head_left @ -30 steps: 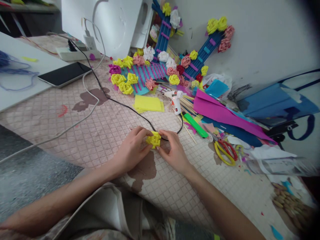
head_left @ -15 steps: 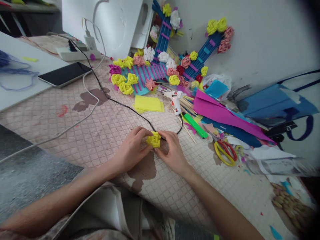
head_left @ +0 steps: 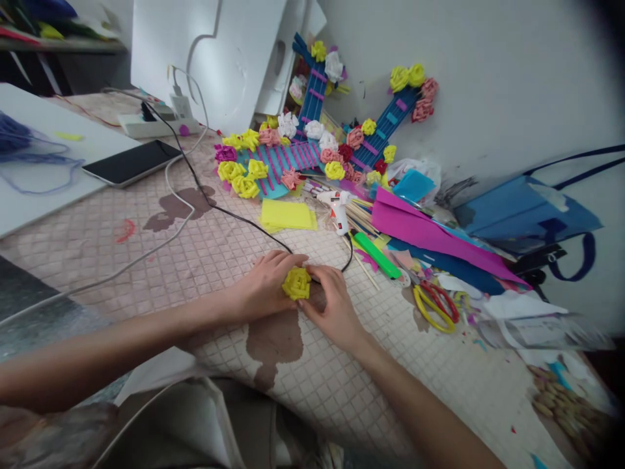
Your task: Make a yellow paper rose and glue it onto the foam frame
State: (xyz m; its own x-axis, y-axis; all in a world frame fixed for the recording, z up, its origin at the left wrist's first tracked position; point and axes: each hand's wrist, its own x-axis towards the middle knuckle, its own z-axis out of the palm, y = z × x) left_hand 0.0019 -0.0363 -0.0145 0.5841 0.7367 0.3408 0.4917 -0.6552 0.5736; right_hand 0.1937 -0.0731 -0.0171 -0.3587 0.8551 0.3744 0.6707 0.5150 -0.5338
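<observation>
Between my two hands, just above the tiled-pattern tabletop, is a small yellow paper rose with its folded petals facing up. My left hand is closed around its left side, fingers over the far edge. From the right, the thumb and fingers of my right hand pinch its other edge. A white hot glue gun with a small red light lies beyond my right hand. Near it are yellow paper sheets and a green box cutter.
Flower-covered blue craft pieces stand against the wall. Scissors, magenta paper and a clear bottle lie to the right. A tablet, a power strip and a white cable are on the left.
The yellow rose has turned in my fingers, so its round petal face shows more fully. My left forearm lies flatter, and the whole view has shifted slightly.
</observation>
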